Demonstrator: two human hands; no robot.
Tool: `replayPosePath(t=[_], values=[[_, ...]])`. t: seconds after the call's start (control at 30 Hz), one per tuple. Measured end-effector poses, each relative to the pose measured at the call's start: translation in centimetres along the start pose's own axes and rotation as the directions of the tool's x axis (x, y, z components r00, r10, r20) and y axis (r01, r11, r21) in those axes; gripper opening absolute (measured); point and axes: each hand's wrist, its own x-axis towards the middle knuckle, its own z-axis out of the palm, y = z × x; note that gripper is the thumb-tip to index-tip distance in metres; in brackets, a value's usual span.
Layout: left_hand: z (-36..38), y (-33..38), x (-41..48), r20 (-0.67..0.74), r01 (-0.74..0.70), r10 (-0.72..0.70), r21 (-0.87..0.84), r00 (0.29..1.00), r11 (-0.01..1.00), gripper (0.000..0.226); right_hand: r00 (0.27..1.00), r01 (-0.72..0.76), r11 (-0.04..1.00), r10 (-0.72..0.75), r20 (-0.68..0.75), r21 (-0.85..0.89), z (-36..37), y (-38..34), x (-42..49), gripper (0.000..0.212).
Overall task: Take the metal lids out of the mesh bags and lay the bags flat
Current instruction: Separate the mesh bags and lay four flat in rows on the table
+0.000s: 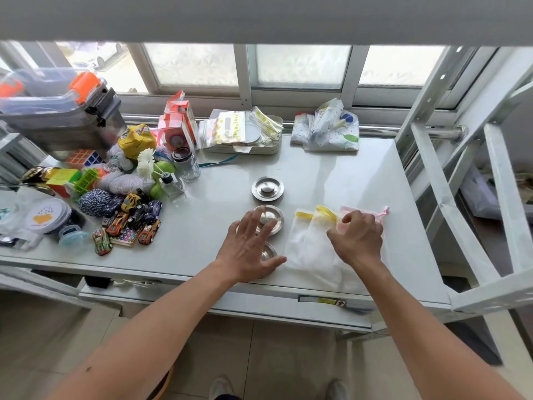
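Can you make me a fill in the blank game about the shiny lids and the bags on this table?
1. The number of metal lids on the table is ___.
2. The right hand rests on the mesh bags, whose top bands are pink and ___.
3. The left hand hovers over ___ of the lids.
4. The far lid lies ___ the bags.

Missing words: three; yellow; two; outside

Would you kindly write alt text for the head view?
A person's left hand hovers open over metal lids on a white table, while the right hand presses on flat mesh bags beside them. Toys and clutter crowd the table's left side.
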Motion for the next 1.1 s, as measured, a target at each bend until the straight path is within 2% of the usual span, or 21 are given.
replayPosePath(t=[0.13,0.2,0.4,0.6,0.7,0.77,0.87,0.93,1.03,1.1], values=[[-0.4,1.4,0.5,-0.14,-0.096,0.096,0.005,0.985,0.995,0.073,1.0,0.022,0.994,-0.02,0.021,-0.106,0.5,0.6,-0.2,0.062],[-0.4,3.1,1.1,-0.172,-0.124,0.128,0.034,0.977,0.992,0.066,1.0,0.022,0.98,-0.019,0.017,-0.195,0.7,0.8,-0.2,0.062],[-0.1,7.4,3.2,0.057,-0.114,0.109,0.106,0.992,0.988,0.065,0.999,-0.021,0.97,0.014,-0.034,-0.242,-0.2,2.1,0.6,0.034],[0.6,8.0,3.6,0.086,-0.113,0.101,0.151,0.991,0.982,0.06,0.998,-0.062,0.948,0.068,0.007,-0.314,-2.4,3.8,1.6,0.035],[0.6,8.1,3.6,0.049,-0.094,0.089,0.097,0.995,0.991,0.066,0.988,-0.092,0.915,0.134,0.08,-0.392,-3.4,3.6,1.5,0.04],[0.0,7.6,3.8,0.043,-0.108,0.107,0.031,0.993,0.994,0.078,0.987,-0.063,0.905,0.119,0.109,-0.42,-3.8,3.0,1.7,0.049],[-1.0,6.0,4.1,0.241,-0.157,0.17,-0.074,0.955,0.985,0.106,0.992,0.128,0.934,-0.128,0.02,-0.333,-3.7,1.7,2.7,0.05],[-1.2,5.3,4.4,0.32,-0.205,0.209,-0.047,0.924,0.978,0.12,0.975,0.222,0.911,-0.21,0.073,-0.348,-3.3,1.1,3.6,0.052],[-1.0,5.4,4.8,0.301,-0.246,0.229,0.02,0.926,0.969,0.115,0.974,0.173,0.86,-0.077,0.213,-0.48,-2.4,1.0,4.7,0.049],[-0.9,5.6,5.2,0.279,-0.248,0.226,0.047,0.933,0.968,0.108,0.977,0.151,0.848,-0.051,0.205,-0.508,-2.2,1.2,5.4,0.042]])
